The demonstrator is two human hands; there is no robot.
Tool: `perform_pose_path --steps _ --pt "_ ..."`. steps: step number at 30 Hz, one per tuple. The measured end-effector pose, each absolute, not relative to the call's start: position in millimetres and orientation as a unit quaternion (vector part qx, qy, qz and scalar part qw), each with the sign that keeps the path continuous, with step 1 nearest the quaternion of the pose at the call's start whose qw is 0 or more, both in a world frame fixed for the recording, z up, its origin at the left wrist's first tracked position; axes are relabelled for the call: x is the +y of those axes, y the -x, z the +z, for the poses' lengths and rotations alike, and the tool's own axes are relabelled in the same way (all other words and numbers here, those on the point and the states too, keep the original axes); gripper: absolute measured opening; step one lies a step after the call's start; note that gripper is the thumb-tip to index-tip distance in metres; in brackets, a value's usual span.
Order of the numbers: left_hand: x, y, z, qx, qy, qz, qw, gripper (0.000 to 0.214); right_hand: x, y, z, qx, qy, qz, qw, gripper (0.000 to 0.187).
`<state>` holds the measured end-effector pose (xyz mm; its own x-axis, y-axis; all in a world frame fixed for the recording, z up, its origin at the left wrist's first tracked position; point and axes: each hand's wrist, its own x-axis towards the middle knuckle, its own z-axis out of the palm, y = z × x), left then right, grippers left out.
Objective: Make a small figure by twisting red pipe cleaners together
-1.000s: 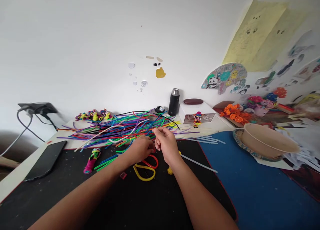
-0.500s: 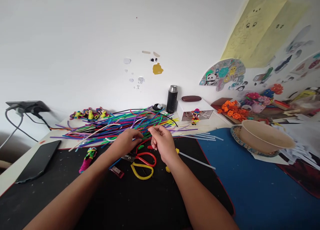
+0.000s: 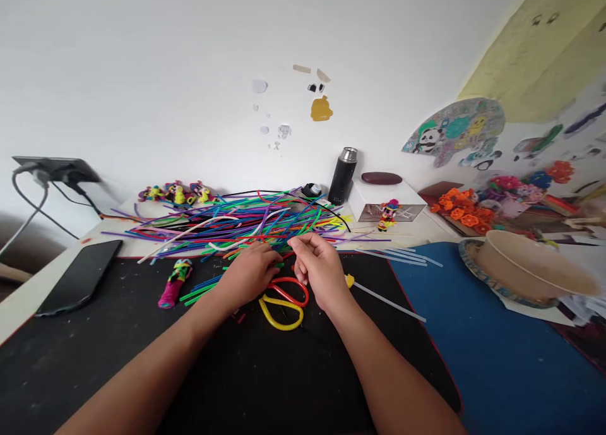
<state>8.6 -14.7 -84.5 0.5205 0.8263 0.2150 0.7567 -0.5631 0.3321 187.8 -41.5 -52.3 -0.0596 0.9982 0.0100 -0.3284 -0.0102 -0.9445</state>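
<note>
My left hand (image 3: 250, 272) is closed over the black mat, its fingers curled down beside the scissors (image 3: 284, 312), which have one red and one yellow handle loop. What its fingertips hold is hidden. My right hand (image 3: 320, 272) is pinched shut just to the right, thumb against forefinger; anything in it is too small to make out. A bit of red stem shows between the hands. Behind them spreads a heap of coloured pipe cleaners (image 3: 227, 223). Green and blue pipe cleaners (image 3: 201, 290) stick out left of my left wrist. A yellow piece (image 3: 349, 280) lies by my right wrist.
A small pipe-cleaner figure (image 3: 175, 285) and a phone (image 3: 80, 277) lie left. Behind stand a black flask (image 3: 343, 176), a white box (image 3: 364, 201) and another figure (image 3: 389, 215). White stems (image 3: 392, 302) lie right, beyond them a beige bowl (image 3: 530, 264).
The view has shifted, so the scene sits further right. My left hand has turned palm-down nearer the scissors, covering their pivot. Green pipe cleaners now show beside my left wrist.
</note>
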Motion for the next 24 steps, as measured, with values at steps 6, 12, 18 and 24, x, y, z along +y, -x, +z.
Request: perform_pose_path --steps 6,12,18,24 --pt "-16 -9 -85 0.458 -0.854 0.210 0.130 0.014 -42 -186 -54 -0.431 0.400 0.590 0.553 0.036" --pt "-22 -1 -66 0.488 -0.710 0.407 0.304 0.024 -41 -187 -55 -0.433 0.412 0.589 0.544 0.034" --pt "-26 -1 -66 0.457 -0.687 0.474 0.308 0.023 -43 -184 -60 -0.481 0.424 0.588 0.493 0.034" --pt "-29 -2 -65 0.449 -0.715 0.451 0.289 0.020 -44 -184 -62 -0.505 0.428 0.583 0.472 0.036"
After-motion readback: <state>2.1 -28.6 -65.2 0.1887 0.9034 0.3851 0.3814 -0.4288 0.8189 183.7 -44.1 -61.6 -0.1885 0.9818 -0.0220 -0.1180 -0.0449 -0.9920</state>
